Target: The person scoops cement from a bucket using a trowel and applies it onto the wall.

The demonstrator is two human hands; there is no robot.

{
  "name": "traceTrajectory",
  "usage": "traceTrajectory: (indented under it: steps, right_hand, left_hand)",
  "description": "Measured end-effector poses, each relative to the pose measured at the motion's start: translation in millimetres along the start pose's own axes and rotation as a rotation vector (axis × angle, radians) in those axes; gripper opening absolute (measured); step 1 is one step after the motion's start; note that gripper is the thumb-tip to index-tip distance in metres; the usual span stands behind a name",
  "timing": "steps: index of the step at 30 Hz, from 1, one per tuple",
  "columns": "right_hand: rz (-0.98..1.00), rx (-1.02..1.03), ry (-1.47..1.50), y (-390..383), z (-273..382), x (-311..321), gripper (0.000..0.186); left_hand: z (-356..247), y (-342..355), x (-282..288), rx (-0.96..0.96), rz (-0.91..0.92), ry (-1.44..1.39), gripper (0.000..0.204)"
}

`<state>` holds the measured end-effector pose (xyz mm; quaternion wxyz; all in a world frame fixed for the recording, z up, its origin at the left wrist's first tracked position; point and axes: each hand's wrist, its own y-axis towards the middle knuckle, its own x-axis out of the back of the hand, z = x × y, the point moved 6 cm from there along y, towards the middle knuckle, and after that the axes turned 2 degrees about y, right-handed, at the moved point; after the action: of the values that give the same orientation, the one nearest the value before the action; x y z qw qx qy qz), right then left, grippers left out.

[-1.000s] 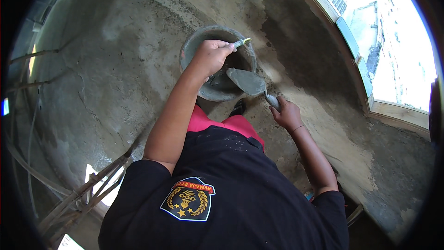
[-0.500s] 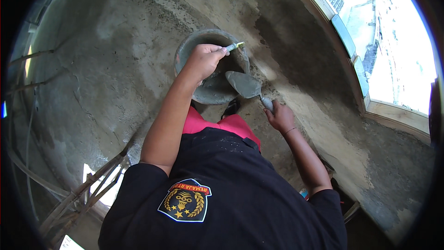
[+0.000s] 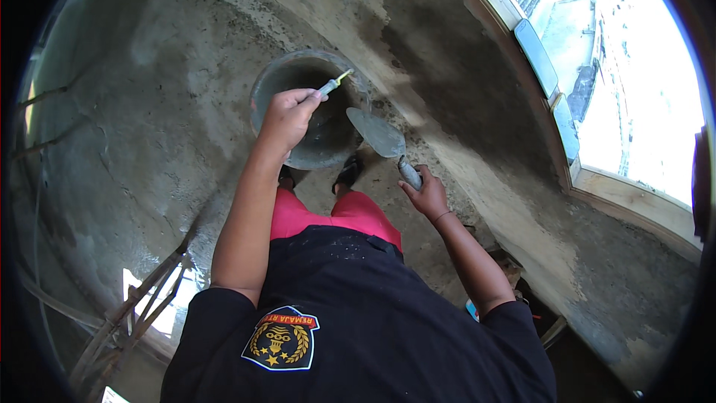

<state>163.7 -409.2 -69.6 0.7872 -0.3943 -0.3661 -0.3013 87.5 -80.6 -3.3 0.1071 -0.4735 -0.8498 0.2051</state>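
Observation:
A grey bucket caked with mortar stands on the rough concrete floor in front of my feet. My left hand hovers over it, closed around a thin brush or tool handle with a pale tip pointing up and right. My right hand grips the handle of a trowel, whose pointed grey blade juts over the bucket's right rim. The wall just right of the trowel carries a dark wet patch of fresh plaster.
A window opening with a wooden sill lies to the right, bright outside. Bent metal bars and wires lie at the lower left. Sandalled feet stand beside the bucket. A small blue object sits under my right arm.
The view has shifted, so bucket and hands sit slightly lower and left. My left hand stays over the bucket with its tool; the trowel blade has lifted a little toward the bucket rim.

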Motion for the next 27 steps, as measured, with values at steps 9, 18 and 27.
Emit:
traceTrajectory:
  steps: [9,18,27]
  right_hand:
    - [0.022,-0.044,0.090,61.3,-53.1,13.1,0.041]
    - [0.044,0.074,-0.182,184.3,-167.0,-52.6,0.037]
    - [0.171,0.182,-0.404,205.7,-115.3,-92.8,0.031]
  left_hand:
    - [36.3,18.3,-3.0,0.089,-0.121,-0.087,0.022]
    - [67.4,26.2,-12.4,0.139,-0.184,-0.167,0.020]
    - [95.6,8.6,15.4,0.199,-0.247,-0.078,0.022]
